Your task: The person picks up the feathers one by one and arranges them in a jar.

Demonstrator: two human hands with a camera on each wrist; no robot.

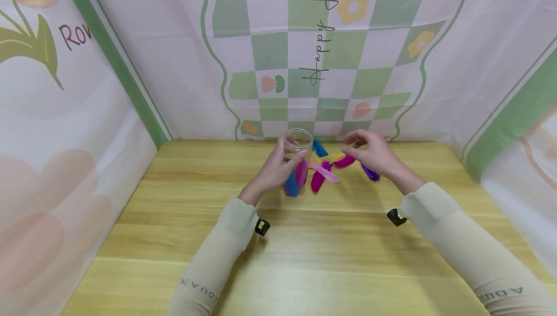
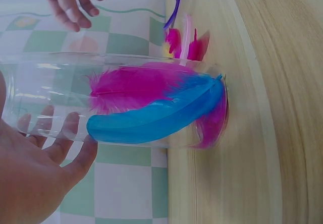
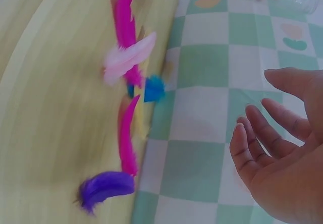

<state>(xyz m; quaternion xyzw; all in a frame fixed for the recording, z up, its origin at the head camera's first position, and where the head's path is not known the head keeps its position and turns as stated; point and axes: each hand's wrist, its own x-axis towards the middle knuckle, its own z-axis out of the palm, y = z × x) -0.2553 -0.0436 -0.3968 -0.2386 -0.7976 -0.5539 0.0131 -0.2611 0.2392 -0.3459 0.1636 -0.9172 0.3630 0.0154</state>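
Note:
My left hand (image 1: 277, 166) grips a clear jar (image 2: 55, 82) round its side. Inside the jar lie a blue feather (image 2: 151, 115) and magenta feathers (image 2: 136, 85). The jar stands upright on the table with its mouth uncovered. To its right my right hand (image 1: 370, 151) hovers over loose feathers, its fingers loosely bent and apart, holding nothing. Below it on the table are a pale pink feather (image 3: 128, 60), magenta feathers (image 3: 127, 138), a purple feather (image 3: 106, 188), a blue feather (image 3: 154, 88) and a partly hidden yellow feather (image 3: 140, 120).
The loose feathers lie near the back edge of the wooden table (image 1: 304, 248). A checkered cloth (image 1: 304, 50) hangs right behind it, with more printed cloth (image 1: 65, 127) at the left side. A small black camera (image 1: 262, 227) sits on the left wrist, another (image 1: 396, 217) on the right.

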